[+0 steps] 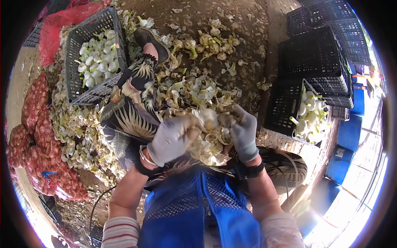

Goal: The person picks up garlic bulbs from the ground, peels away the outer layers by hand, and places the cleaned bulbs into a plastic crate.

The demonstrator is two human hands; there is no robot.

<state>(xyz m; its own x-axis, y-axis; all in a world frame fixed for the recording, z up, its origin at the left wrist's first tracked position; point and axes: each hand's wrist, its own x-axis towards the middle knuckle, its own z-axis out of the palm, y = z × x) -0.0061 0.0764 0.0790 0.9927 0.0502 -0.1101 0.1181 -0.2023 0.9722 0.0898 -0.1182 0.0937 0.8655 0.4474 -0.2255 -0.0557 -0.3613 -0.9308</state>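
Over my lap, both hands wear pale gloves with dirt-stained fingertips. My left hand is closed, its fingers against one side of a whitish garlic bulb with loose skin. From the other side my right hand is closed at the same bulb, fingers bent inward; blur hides the exact contact. Papery garlic skins lie beneath the hands. On the ground ahead sits a cluster of unpeeled garlic bulbs with dry outer skins.
A dark crate of clean white bulbs stands at the left front. Red mesh sacks are piled at far left. To the right are stacked black crates and a tipped crate with bulbs at its mouth. Peelings cover the ground.
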